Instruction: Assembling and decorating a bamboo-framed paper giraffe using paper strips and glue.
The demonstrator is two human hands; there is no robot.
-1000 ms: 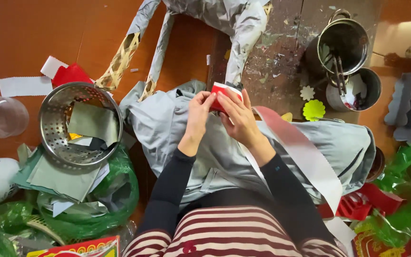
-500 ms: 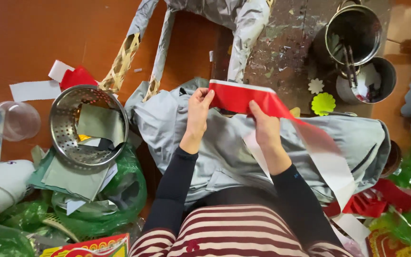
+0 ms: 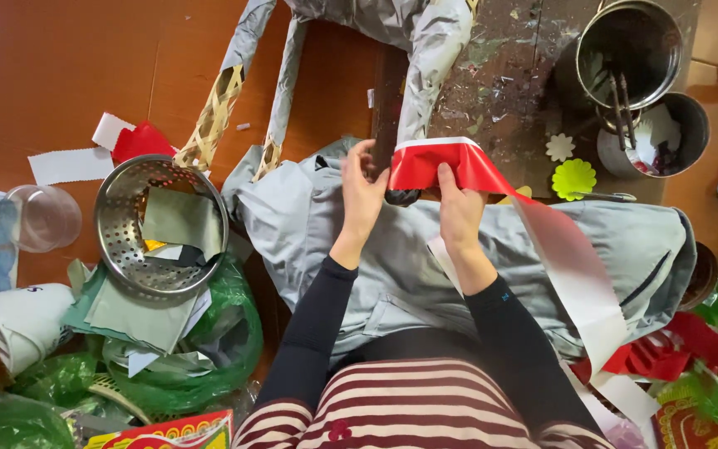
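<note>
Grey jacket (image 3: pixel 326 241): spread over the lap, under both hands.
Red-and-white paper strip (image 3: pixel 542 241): a second ago bunched small at the fingertips; now unrolled, red end wide, white tail trailing right.
Left hand (image 3: pixel 361 189): pinching the strip's left end.
Right hand (image 3: pixel 459 208): gripping the red edge, hands slightly apart.
Colander (image 3: pixel 161 226): left, holding scraps.

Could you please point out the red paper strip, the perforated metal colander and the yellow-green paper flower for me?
Red paper strip with white backing (image 3: pixel 434 162): head view, on its red face between the hands.
Perforated metal colander (image 3: pixel 118 241): head view, on its bare inner wall.
Yellow-green scalloped paper flower (image 3: pixel 573 178): head view, on its centre.
</note>
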